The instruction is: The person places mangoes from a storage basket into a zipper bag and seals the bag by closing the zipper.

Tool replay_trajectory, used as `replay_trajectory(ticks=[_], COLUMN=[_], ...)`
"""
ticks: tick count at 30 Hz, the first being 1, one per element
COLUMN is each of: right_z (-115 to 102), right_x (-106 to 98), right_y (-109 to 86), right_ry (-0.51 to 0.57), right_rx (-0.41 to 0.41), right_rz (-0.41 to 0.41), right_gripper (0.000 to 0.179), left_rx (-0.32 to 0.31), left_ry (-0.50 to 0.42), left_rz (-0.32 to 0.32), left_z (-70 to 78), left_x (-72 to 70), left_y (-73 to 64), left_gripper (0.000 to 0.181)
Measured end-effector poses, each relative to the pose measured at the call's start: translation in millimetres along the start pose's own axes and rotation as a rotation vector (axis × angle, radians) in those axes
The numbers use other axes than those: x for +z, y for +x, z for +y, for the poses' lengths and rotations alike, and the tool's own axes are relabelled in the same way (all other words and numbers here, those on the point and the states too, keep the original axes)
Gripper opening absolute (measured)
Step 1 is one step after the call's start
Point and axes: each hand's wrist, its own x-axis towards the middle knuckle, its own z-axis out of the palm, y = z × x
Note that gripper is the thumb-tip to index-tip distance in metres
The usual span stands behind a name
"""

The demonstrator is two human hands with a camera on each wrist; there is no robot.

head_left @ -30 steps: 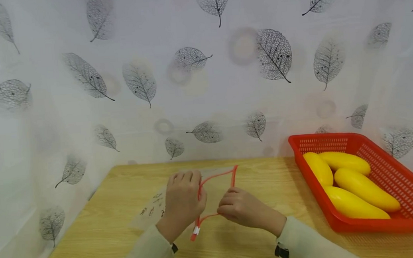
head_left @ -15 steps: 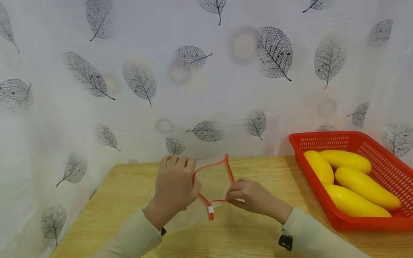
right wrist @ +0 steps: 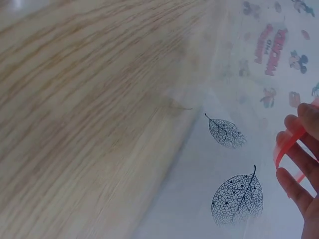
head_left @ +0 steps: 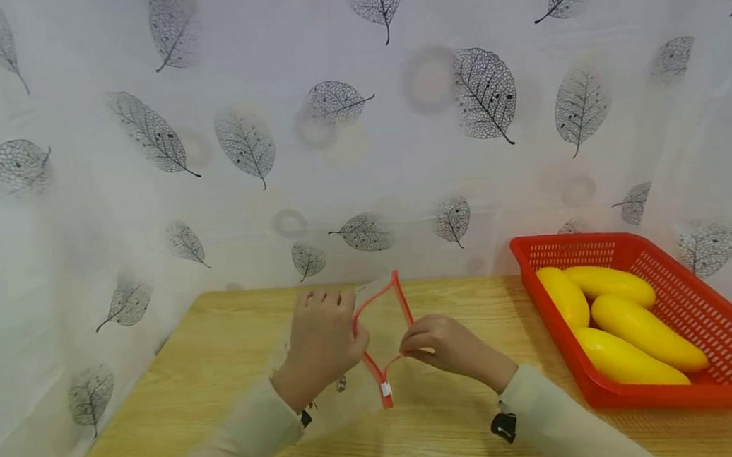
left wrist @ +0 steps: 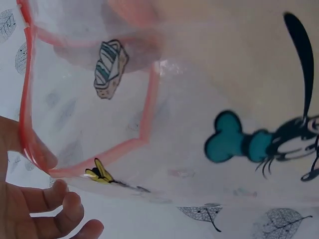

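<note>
Printed figure [left wrist: 283, 141] on clear bag [left wrist: 182, 112] (left wrist view) incomplete at right edge

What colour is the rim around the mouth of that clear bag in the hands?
The rim is orange-red; it shows best in the head view.

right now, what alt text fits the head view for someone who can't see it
A person's left hand and right hand hold open a red-edged clear bag over a wooden table. At right, a red basket holds four yellow oblong objects.
</note>
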Motion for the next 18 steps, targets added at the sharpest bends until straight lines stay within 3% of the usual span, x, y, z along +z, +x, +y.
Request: replay_trajectory(ticks=[10,18], right_z=[0.3,-3.5], right_x=[-3.2,-3.0], right_y=[0.9,9.7], right_ry=[0.004,-0.018], right_rx=[0.136,0.198], right_rz=[0.044,0.087], right_gripper=[0.015,0.016], left_rx=[-0.081,-0.162], left_ry=[-0.030,-0.080], left_rz=[-0.147,-0.365], left_z=[17.9,34.0], left_x=[5.1,2.4], left_y=[-16.6,-24.3], left_gripper=[0.023,0.037])
